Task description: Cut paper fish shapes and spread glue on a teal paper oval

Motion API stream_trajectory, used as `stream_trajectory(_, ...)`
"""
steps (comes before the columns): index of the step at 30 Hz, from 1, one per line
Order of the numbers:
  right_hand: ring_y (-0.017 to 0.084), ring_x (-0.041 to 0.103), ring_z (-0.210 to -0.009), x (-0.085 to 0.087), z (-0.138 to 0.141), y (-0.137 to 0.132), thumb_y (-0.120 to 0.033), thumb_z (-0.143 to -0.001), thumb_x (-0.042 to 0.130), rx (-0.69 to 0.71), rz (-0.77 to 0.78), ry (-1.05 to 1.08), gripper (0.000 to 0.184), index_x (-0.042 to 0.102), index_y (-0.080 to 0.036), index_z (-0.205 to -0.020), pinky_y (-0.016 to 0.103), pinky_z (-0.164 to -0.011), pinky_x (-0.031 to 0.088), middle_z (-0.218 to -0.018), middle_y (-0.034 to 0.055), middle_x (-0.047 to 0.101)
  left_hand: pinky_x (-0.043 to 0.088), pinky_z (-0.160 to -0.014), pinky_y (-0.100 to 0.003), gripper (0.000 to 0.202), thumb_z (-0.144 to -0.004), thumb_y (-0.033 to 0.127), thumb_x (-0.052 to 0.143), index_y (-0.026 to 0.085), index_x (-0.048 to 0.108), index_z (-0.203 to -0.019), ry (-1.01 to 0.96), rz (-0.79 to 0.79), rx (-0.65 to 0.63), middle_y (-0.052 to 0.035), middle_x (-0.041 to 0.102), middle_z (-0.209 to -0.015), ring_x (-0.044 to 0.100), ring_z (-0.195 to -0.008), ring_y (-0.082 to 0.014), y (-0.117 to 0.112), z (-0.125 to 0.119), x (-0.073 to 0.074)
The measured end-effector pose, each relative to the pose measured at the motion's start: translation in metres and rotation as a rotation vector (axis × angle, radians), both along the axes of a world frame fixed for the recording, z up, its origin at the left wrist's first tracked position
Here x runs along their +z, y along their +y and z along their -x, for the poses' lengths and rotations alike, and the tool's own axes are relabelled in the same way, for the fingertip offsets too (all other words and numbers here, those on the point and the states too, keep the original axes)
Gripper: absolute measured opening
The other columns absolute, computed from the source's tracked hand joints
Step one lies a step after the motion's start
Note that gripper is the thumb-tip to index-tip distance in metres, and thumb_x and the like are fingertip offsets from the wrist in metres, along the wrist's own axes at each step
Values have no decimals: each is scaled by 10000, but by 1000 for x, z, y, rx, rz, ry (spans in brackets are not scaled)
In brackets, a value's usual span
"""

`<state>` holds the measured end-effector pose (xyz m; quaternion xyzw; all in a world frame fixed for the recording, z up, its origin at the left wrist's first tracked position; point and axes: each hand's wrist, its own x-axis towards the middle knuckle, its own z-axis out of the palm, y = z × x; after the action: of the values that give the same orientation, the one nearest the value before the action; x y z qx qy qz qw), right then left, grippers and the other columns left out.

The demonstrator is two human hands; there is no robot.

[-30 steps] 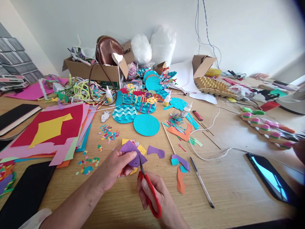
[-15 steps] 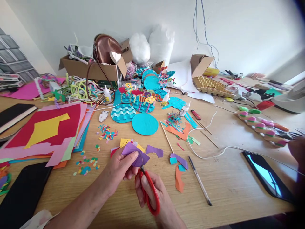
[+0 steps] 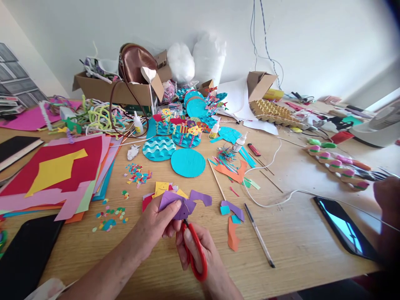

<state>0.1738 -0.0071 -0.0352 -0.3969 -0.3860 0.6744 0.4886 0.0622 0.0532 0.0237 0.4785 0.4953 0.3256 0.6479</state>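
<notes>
My left hand (image 3: 162,214) pinches a piece of purple paper (image 3: 176,205) with the thumb on top; drawn lines and a dot show on it. Wrapped around the red handles of a pair of scissors (image 3: 197,255) is my right hand (image 3: 200,248). The blades point away from me and meet the paper's lower right edge, mostly hidden beneath it. Just behind my left hand lie yellow paper pieces (image 3: 161,188) and some red ones, partly covered. A purple offcut (image 3: 201,196) rests to the right of the held paper.
Stacked coloured paper (image 3: 75,162) and a black phone (image 3: 31,246) are on the left. A turquoise disc (image 3: 188,162) lies ahead, near glue bottles (image 3: 239,142). To the right are a pen (image 3: 259,235), a white cable (image 3: 265,206), another phone (image 3: 342,227) and another person's hand (image 3: 387,196).
The view has shifted slightly, moving the tabletop a little left in the picture. The scissor blades now show less above the purple paper, and the paper is tilted slightly differently.
</notes>
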Motion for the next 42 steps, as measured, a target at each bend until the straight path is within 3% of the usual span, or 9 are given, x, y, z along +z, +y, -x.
stream_trajectory(13,35,318,-344,1,-2,0,-537,-839,471,-11,-7,-20,422,523,-142,-701,159,-356,229,-440,-65,411,275,-378,-168,277,-730,392,520,176,479,-560,-20,50,15,42,495,-431,391,-371,-63,0,-1,-1)
stream_trajectory(31,32,274,-321,6,-2,0,-626,-775,479,3,45,-72,492,449,-169,-596,171,-343,204,-394,-73,378,277,-378,-177,317,-733,401,514,173,479,-516,-17,17,-62,47,473,-427,377,-374,-62,3,7,-1)
stream_trajectory(42,30,255,-319,17,-4,1,-674,-741,477,47,63,-140,530,402,-185,-551,181,-342,199,-380,-80,354,274,-372,-191,284,-679,404,514,191,452,-502,44,36,-141,59,432,-380,357,-356,-66,11,15,3)
